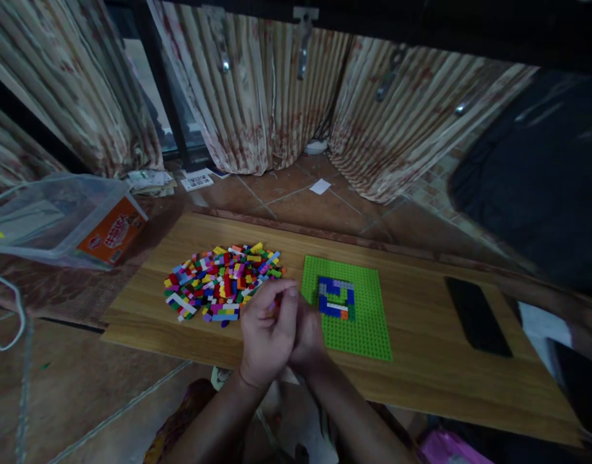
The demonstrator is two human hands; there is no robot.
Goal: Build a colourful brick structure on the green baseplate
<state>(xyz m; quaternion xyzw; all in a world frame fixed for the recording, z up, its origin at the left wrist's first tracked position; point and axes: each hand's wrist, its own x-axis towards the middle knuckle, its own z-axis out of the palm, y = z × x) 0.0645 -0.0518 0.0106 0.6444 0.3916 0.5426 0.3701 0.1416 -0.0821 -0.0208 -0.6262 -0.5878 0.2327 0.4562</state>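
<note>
Over table (422, 374), left hand (267, 332) meets right hand (309, 335); left fingers curled, right's hidden, cannot tell grasp. Bricks (228, 283) heaped left, build (324, 303) on baseplate (368, 322) right. Low wrist sweep could scatter bricks off table.

- Left forearm (218, 419), bare, enters from 7 o'clock and slants towards 1 o'clock.
- Right forearm (358, 412), also bare, enters from 5 o'clock and slants towards 11 o'clock.
- Left hand (266, 332), at 6 o'clock just below the centre, overlaps the right hand (309, 332), which sits on its 3 o'clock side.
- Left thumb (287, 316) points to about 12 o'clock; the left fingers (268, 293) curl towards 2 o'clock.
- Right fingers are mostly hidden, their grip unclear.
</note>
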